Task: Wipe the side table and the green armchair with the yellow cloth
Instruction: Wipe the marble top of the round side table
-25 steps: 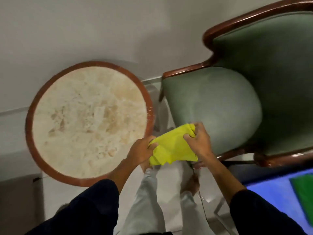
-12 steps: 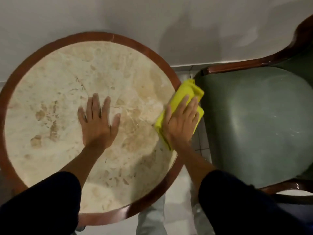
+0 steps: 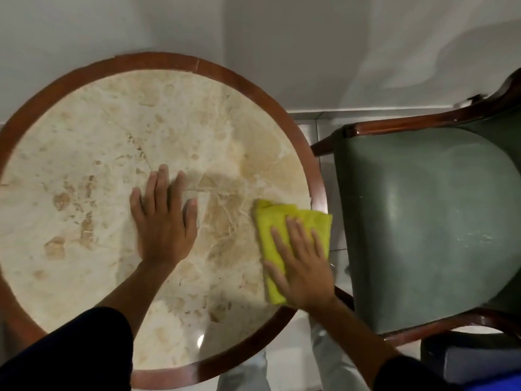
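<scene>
The round side table [image 3: 84,131] fills the left and middle of the view, a mottled cream stone surface ringed by a reddish-brown wooden rim. A dark sleeve [image 3: 64,351] comes up from the lower left corner, and its bare forearm leads to the left hand [image 3: 163,218], which lies flat on the stone near the middle of the surface, palm down, fingers spread and pointing away from the person, grasping nothing.

To the right of it, apart from the left hand, the yellow cloth [image 3: 275,221] lies folded on the right edge of the surface, its far right corner reaching over the wooden rim. The right hand [image 3: 303,266] rests flat on top of the cloth, palm down with fingers splayed, pressing it to the surface rather than clutching it. The cloth shows beyond the fingertips and along the left side of the hand, while the palm covers its near part.

Just beside the table, across a narrow strip of pale tiled floor [image 3: 321,131], stands the green armchair [image 3: 428,221], its rounded seat cushion framed in dark polished wood. A white wall [image 3: 282,52] runs behind both.
</scene>
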### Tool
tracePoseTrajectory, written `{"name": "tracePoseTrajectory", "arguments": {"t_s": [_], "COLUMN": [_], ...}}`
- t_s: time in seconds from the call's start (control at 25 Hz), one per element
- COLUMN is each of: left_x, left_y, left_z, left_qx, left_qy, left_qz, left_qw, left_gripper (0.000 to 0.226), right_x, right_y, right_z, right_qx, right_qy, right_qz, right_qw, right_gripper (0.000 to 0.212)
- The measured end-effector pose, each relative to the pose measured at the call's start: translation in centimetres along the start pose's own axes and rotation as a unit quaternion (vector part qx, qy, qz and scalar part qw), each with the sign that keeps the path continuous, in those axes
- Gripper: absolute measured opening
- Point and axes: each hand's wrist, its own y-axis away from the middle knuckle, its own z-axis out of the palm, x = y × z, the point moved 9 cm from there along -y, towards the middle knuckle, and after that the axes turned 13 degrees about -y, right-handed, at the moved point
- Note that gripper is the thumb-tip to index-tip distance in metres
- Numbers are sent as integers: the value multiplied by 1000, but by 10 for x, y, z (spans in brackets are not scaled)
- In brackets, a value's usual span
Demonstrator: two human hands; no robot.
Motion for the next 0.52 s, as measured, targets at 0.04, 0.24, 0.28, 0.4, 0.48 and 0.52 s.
{"name": "tracePoseTrajectory", "arguments": {"t_s": [0.04,0.24,0.28,0.4,0.48,0.52], "left_x": [0,1,1,6,11,22], "left_y": [0,1,1,1,1,4], "left_z": [0,-1,-3,-15,-26,-30], "left_qx": [5,18,21,3,-28,-50], "left_qy": [0,-12,-18,38,150,206], "left_qz": [0,-7,-8,-29,-75,-78], "left_qw": [1000,1000,1000,999,985,974], "left_gripper": [55,54,53,50,51,49], "right_x": [26,50,34,-37,-59,-54], "right_y": [-10,-136,-150,-120,-62,-38], "right_z": [-12,-57,-51,-7,9,6], "right_qx": [3,88,84,-18,-51,-21], "right_qy": [4,-31,-20,20,-5,-17], "right_qz": [22,131,115,-108,-210,-192], "right_qw": [1000,987,990,994,976,981], "right_gripper": [67,67,67,66,63,65]}}
